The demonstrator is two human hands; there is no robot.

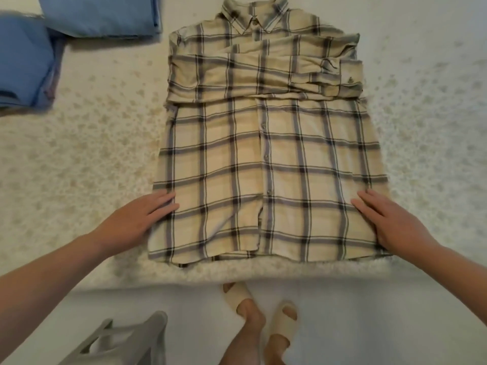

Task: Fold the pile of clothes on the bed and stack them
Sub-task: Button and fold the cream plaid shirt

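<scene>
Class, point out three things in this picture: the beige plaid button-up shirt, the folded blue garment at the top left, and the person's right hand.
Beige plaid button-up shirt (266, 164): head view, on the button placket.
Folded blue garment (105, 14): head view, its top surface.
Right hand (387, 219): head view, back of the hand.

Bed cover (79, 159): pale, with a faint speckled floral print, running across the whole width of the view to the near edge of the bed. Floor (369, 312) below that edge: plain, light. Beige slide sandals (283, 321) on the person's feet, close to the bed's near edge. Grey slatted frame (126, 341) at the lower left, on the floor; kind unclear.
</scene>
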